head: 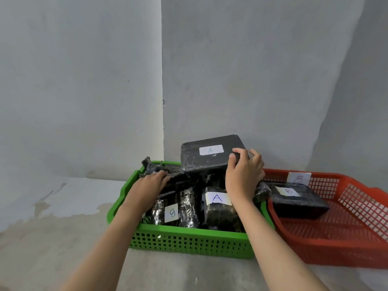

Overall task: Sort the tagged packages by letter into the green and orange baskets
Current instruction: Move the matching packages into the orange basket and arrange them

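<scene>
A green basket (189,240) holds several black wrapped packages. My right hand (243,175) grips the right edge of a flat black package tagged A (207,154), tilted up over the basket's back rim. My left hand (151,183) reaches into the pile at the back left, with its fingertips on a dark package (155,169); whether it grips is hidden. Lower in the green basket lie a package tagged A (218,208) and one tagged B (171,213). To the right, the orange basket (346,244), tagged B on its back wall, holds one black package tagged B (294,198).
Both baskets sit side by side on a grey, stained floor (63,217), close to a grey wall corner (162,80). Bare floor lies to the left and in front of the green basket.
</scene>
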